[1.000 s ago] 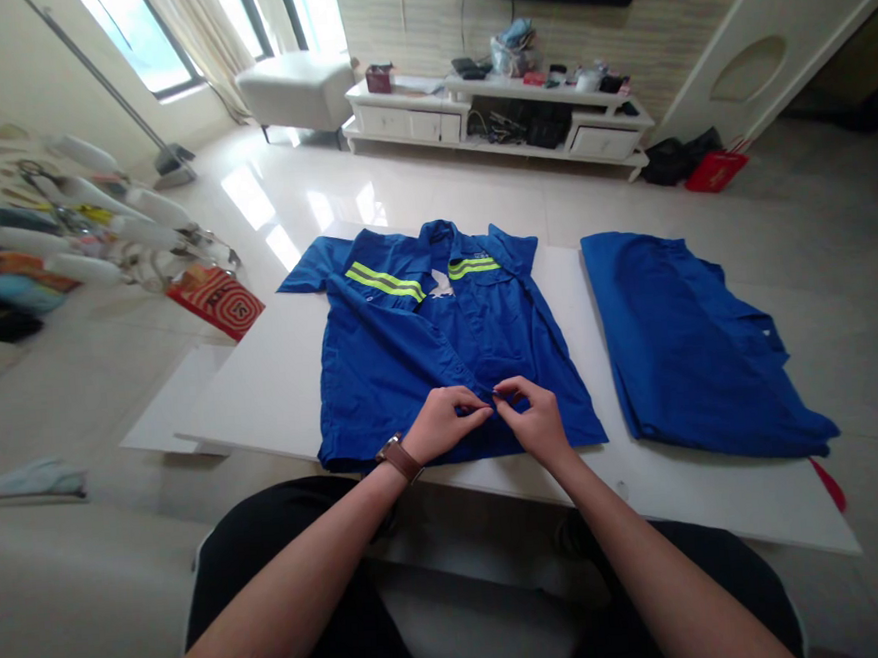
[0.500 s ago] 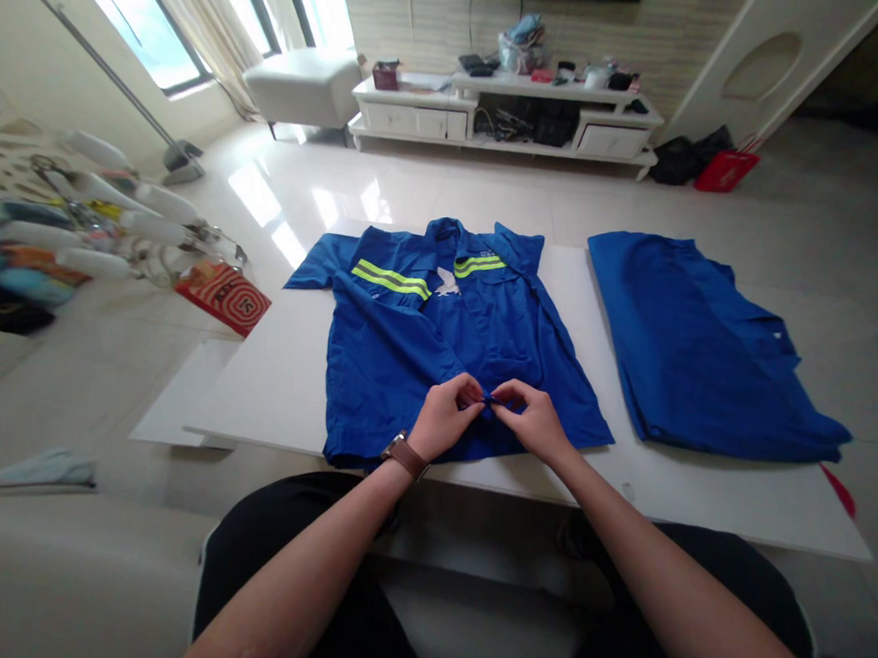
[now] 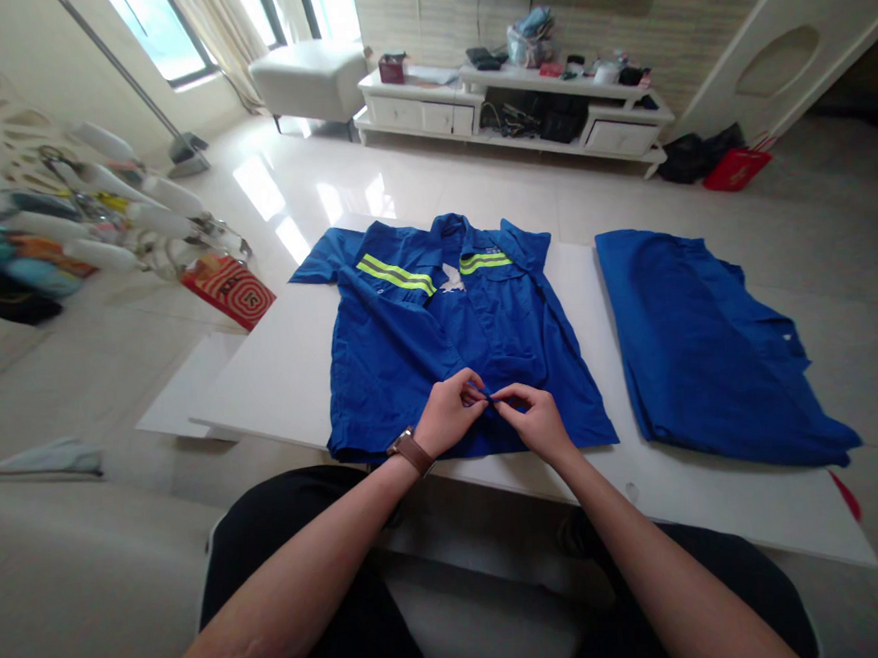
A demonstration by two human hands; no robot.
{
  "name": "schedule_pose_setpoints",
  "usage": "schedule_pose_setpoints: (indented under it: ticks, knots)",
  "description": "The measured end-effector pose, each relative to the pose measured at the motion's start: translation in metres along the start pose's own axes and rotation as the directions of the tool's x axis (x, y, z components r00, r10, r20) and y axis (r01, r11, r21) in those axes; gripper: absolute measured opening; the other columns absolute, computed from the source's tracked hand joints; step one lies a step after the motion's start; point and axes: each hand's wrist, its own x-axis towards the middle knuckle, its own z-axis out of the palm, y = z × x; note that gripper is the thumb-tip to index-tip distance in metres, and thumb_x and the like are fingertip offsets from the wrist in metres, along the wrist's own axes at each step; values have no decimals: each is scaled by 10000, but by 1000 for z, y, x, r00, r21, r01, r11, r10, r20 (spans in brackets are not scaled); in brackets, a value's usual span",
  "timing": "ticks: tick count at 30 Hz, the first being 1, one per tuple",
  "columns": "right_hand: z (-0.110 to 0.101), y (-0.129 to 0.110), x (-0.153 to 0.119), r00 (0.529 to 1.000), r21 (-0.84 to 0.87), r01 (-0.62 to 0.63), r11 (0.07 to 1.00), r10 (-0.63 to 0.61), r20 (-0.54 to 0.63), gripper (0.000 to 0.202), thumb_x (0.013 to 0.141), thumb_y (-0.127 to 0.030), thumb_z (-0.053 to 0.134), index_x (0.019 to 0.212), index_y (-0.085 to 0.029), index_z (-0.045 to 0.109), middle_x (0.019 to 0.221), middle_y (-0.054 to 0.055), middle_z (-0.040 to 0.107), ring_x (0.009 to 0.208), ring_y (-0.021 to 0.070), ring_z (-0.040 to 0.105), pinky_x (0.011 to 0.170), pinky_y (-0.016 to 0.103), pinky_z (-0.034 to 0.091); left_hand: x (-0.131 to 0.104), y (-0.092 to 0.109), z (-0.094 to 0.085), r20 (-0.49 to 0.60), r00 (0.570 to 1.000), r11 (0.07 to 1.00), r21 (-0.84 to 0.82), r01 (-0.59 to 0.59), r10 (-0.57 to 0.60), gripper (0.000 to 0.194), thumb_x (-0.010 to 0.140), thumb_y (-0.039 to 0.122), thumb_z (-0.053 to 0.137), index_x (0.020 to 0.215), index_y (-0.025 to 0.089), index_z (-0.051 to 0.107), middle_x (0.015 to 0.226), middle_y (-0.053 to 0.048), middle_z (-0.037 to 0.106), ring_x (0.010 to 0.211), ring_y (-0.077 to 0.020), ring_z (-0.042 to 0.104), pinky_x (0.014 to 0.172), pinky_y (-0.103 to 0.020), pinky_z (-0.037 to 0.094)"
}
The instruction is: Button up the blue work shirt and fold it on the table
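A blue work jacket (image 3: 388,363) with yellow-green reflective stripes lies spread on the white table, its collar at the far side. Near its lower front edge my left hand (image 3: 452,408), with a brown watch strap on the wrist, pinches the jacket's fabric. My right hand (image 3: 531,418) pinches the same spot from the right, fingertips almost touching those of my left hand. What exactly lies between the fingertips is too small to make out beyond blue cloth.
Folded blue garment (image 3: 712,360) on the right of the white table (image 3: 254,382). A red paper bag (image 3: 232,288) stands beyond the table's left side. Farther back are a white TV cabinet (image 3: 416,118), a white bench (image 3: 310,77) and a red bag (image 3: 738,168) on the floor.
The whole view has shifted slightly, with the scene a little farther right. Both hands keep their pinch on the jacket's front, the fingers barely changed.
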Motion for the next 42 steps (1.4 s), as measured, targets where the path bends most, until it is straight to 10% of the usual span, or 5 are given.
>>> schedule_pose_setpoints:
  ticks: [8, 23, 28, 42]
  knots:
    - [0, -12, -3, 990, -30, 137, 990, -136, 48, 159, 870, -302, 652, 830, -237, 792, 909, 63, 749, 857, 217, 692, 782, 352, 524, -1, -1, 1, 8, 1000, 1000, 20, -10, 9, 255, 746, 33, 629, 937, 201, 626, 751, 28, 712, 713, -125, 689, 685, -229, 528]
    - [4, 5, 4, 996, 201, -81, 976, 87, -23, 296, 729, -317, 764, 980, -218, 640, 795, 12, 720, 747, 180, 659, 704, 311, 484, -2, 5, -2, 91, 987, 988, 72, -140, 133, 381, 711, 39, 652, 1057, 198, 662, 955, -19, 702, 827, -145, 674, 770, -260, 551]
    - [3, 5, 7, 975, 387, -207, 899, 221, 10, 405, 620, -325, 839, 937, -217, 611, 712, -17, 705, 679, 162, 632, 694, 304, 475, -3, 7, -6, 179, 956, 923, 270, -275, 232, 247, 802, 76, 640, 993, 225, 691, 1278, -55, 625, 901, -150, 661, 837, -288, 533]
    - [1, -1, 6, 912, 575, -384, 722, 394, 114, 517, 512, -285, 894, 893, -226, 549, 700, -46, 691, 637, 116, 574, 645, 254, 410, -1, 10, -13, 397, 837, 618, 565, -547, 378, 135, 949, 185, 605, 1040, 202, 704, 1061, -37, 734, 969, -180, 664, 836, -323, 448]
